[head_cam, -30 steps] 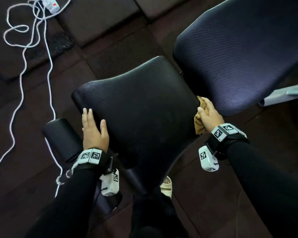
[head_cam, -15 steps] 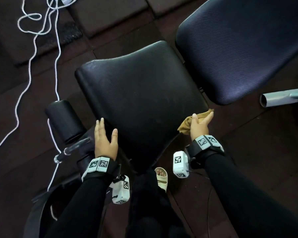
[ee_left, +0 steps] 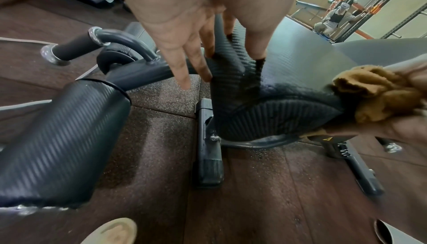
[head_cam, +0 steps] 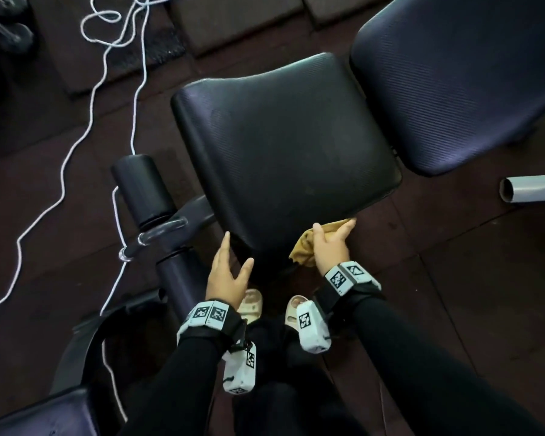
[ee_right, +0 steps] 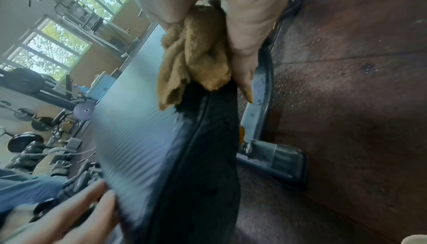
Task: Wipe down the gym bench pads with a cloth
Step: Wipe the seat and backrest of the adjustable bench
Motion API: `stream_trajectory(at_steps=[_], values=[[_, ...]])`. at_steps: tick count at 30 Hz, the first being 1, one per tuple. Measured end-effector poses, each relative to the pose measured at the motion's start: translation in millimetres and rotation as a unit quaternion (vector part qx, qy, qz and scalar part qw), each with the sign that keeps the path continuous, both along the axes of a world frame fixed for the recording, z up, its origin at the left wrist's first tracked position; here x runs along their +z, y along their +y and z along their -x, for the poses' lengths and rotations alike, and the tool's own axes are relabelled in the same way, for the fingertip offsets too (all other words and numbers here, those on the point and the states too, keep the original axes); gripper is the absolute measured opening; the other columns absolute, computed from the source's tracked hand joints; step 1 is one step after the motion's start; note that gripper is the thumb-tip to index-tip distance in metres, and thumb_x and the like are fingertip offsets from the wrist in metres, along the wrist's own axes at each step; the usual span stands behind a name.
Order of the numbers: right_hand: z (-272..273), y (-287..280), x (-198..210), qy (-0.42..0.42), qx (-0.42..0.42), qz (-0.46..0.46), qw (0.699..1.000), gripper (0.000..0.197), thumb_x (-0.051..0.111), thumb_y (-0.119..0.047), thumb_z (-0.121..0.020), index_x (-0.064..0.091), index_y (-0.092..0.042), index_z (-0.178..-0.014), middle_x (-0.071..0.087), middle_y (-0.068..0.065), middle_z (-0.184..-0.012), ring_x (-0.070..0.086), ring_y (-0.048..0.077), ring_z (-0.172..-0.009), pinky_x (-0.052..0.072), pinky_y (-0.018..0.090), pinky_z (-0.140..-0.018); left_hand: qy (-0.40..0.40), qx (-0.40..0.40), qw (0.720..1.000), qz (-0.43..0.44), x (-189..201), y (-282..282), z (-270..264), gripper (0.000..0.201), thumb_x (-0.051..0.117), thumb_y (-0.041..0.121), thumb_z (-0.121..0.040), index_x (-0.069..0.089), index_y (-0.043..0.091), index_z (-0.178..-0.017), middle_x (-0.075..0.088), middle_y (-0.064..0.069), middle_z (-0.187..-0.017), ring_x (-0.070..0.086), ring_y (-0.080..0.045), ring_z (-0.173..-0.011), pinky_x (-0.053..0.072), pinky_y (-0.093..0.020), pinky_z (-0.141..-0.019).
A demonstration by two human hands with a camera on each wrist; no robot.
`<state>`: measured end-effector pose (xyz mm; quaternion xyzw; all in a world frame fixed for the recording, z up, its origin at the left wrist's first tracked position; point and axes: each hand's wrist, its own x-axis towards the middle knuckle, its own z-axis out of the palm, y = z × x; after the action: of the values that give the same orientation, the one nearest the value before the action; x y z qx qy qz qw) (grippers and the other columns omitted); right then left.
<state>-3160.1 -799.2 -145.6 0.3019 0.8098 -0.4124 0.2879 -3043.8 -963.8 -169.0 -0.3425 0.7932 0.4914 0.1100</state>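
Observation:
A black textured seat pad [head_cam: 283, 152] fills the middle of the head view, with a larger back pad [head_cam: 460, 73] to its upper right. My right hand [head_cam: 331, 243] grips a bunched tan cloth [head_cam: 306, 247] against the seat pad's near right edge [ee_right: 208, 129]; the cloth [ee_right: 196, 60] sits between thumb and fingers. My left hand [head_cam: 227, 272] rests with straight fingers on the pad's narrow near corner [ee_left: 231, 65], fingers down the side and thumb on top. It holds nothing.
A black foam roller [head_cam: 142, 187] and a chrome-tipped handle [head_cam: 151, 240] stand left of the seat. A white cable [head_cam: 120, 89] loops over the dark rubber floor. A grey tube end [head_cam: 529, 190] lies at right. My sandalled feet [head_cam: 252, 305] stand under the near corner.
My right hand has dragged the cloth along the seat pad's right edge toward me. My left hand slid back to the pad's near corner. The view shifted back.

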Motion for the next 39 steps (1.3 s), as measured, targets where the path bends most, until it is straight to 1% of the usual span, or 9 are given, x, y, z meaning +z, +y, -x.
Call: stream_trajectory(at_steps=[5,10,15,19,25,28,31,35,39], values=[[-4,-5,-1,0.04,-0.028,-0.014,0.999,0.08,0.044,-0.04,-0.095,-0.013,-0.022,-0.149,0.05,0.021,-0.133,0.054,0.038,-0.112,0.035,0.028,-0.081,-0.015,0.009,1.0,-0.009,-2,3,-9,0.075,0.065,0.031,-0.088,0.021,0.041,-0.148,0.035,0.002,-0.151,0.053,-0.018,-0.124,0.042,-0.037,-0.106],[-60,-33,-4,0.103,-0.004,0.015,0.995,0.08,0.047,-0.035,-0.096,-0.014,-0.023,-0.148,0.038,0.016,-0.144,0.054,0.031,-0.115,0.033,0.016,-0.076,-0.023,-0.007,0.999,-0.026,-5,-4,-14,0.079,0.069,0.036,-0.085,0.019,0.048,-0.146,0.043,0.003,-0.146,0.064,0.003,-0.082,0.037,0.004,-0.072],[-91,-33,2,0.056,0.065,0.023,0.996,0.084,0.05,-0.036,-0.094,-0.015,-0.027,-0.147,0.04,0.018,-0.142,0.053,0.033,-0.115,0.035,0.021,-0.081,-0.059,-0.079,0.995,-0.017,1,-10,-19,0.082,0.068,0.034,-0.086,0.015,0.046,-0.147,0.048,0.005,-0.142,0.061,0.006,-0.074,0.041,-0.008,-0.08],[-92,-14,26,-0.004,0.132,0.021,0.991,0.085,0.058,-0.038,-0.089,-0.002,-0.035,-0.148,0.05,0.018,-0.134,0.053,0.033,-0.115,0.041,0.029,-0.093,-0.082,-0.143,0.986,-0.017,22,-14,-23,0.067,0.064,0.027,-0.089,0.03,0.036,-0.146,0.055,0.005,-0.136,0.063,-0.008,-0.078,0.047,-0.028,-0.092],[-81,-14,66,0.066,0.213,0.011,0.975,0.074,0.057,-0.025,-0.09,0.013,-0.032,-0.149,0.043,0.009,-0.142,0.046,0.025,-0.125,0.035,0.026,-0.098,-0.08,-0.192,0.978,0.01,58,-19,-13,0.055,0.06,0.024,-0.091,0.04,0.026,-0.142,0.052,0.002,-0.139,0.064,-0.009,-0.089,0.043,-0.021,-0.089],[-62,-24,66,0.159,0.238,-0.038,0.957,0.075,0.053,-0.016,-0.091,0.008,-0.026,-0.15,0.028,0.011,-0.149,0.033,0.025,-0.135,0.026,0.026,-0.107,-0.064,-0.183,0.981,0.015,56,-16,1,0.059,0.061,0.02,-0.091,0.036,0.016,-0.145,0.041,-0.006,-0.146,0.058,-0.02,-0.115,0.041,-0.026,-0.101],[-32,-32,53,0.198,0.367,-0.156,0.896,0.07,0.048,-0.017,-0.093,0.007,-0.018,-0.15,0.012,0.015,-0.154,0.015,0.029,-0.141,0.015,0.039,-0.116,-0.079,-0.169,0.981,0.047,47,-10,9,0.067,0.059,0.023,-0.092,0.025,0.017,-0.15,0.023,-0.007,-0.156,0.04,-0.023,-0.134,0.032,-0.033,-0.111],[-10,-44,29,0.106,0.423,-0.145,0.888,0.064,0.042,-0.012,-0.095,0.011,-0.025,-0.149,-0.005,0.017,-0.156,-0.003,0.031,-0.144,0.014,0.045,-0.116,-0.097,-0.177,0.978,0.05,33,0,6,0.072,0.057,0.026,-0.094,0.015,0.021,-0.152,0.013,-0.004,-0.159,0.022,-0.018,-0.143,0.022,-0.025,-0.111],[-33,-35,16,0.152,0.444,-0.144,0.871,0.066,0.044,-0.01,-0.094,0.012,-0.025,-0.149,-0.007,0.015,-0.157,-0.001,0.028,-0.145,0.017,0.035,-0.117,-0.089,-0.17,0.98,0.049,30,5,0,0.076,0.059,0.025,-0.092,0.012,0.021,-0.152,0.011,-0.004,-0.16,0.023,-0.018,-0.143,0.026,-0.027,-0.111]])
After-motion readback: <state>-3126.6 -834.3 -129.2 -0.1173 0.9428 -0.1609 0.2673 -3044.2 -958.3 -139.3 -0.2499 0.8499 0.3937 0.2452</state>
